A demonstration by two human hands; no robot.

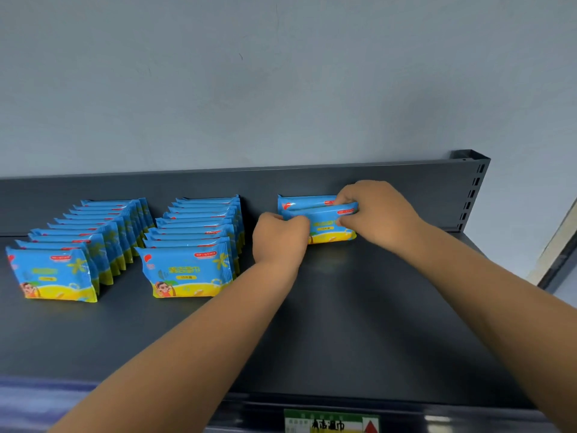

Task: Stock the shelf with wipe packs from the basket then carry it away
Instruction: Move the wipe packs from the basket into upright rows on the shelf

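Shelf-edge price label (pixel 331 422) nearest. Left hand (pixel 278 237) and right hand (pixel 376 210) each closed on end of front wipe pack (pixel 324 225), upright near shelf (pixel 359 323) back right corner, touching pack behind (pixel 304 201). Advice: keep upright, faces flush, aligned with middle row (pixel 193 245). Basket unseen.

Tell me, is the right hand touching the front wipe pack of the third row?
Touching. The head view shows the right hand gripping the right end of the front pack, its fingers wrapped over the top edge with no gap.
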